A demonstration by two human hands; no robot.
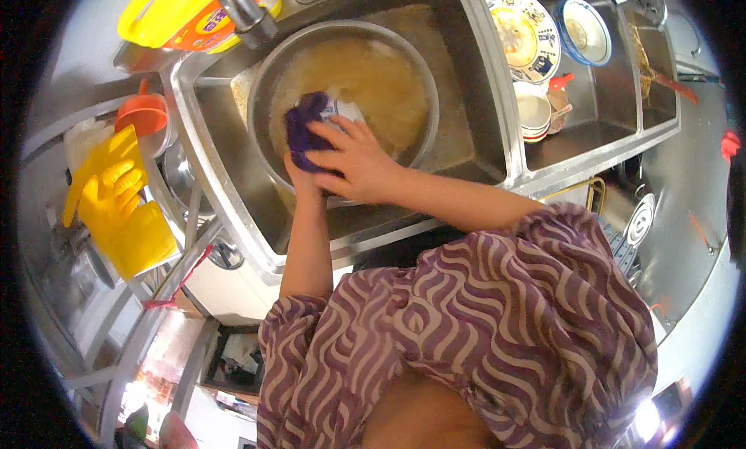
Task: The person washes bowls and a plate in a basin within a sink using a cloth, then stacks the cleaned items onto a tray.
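Over a large round metal basin [432, 108] of cloudy brownish water, set in a steel sink, both hands are close together at its near left side. A dark purple cloth [304, 131] is bunched between them. My right hand [358, 160] presses on the cloth from the right with its fingers spread. Below and to the left, my left hand [304, 178] supports the cloth; its fingers are mostly hidden. A white piece of dishware with a blue mark [345, 109] shows just beyond the fingers, partly covered; which hand holds it is unclear.
A metal faucet [245, 11] hangs over the basin's far left rim, before a yellow detergent jug [169, 17]. Yellow rubber gloves [119, 210] and a red funnel [141, 113] lie left. The right compartment holds a patterned plate [545, 38], a blue-rimmed bowl [584, 32] and stacked bowls [533, 113].
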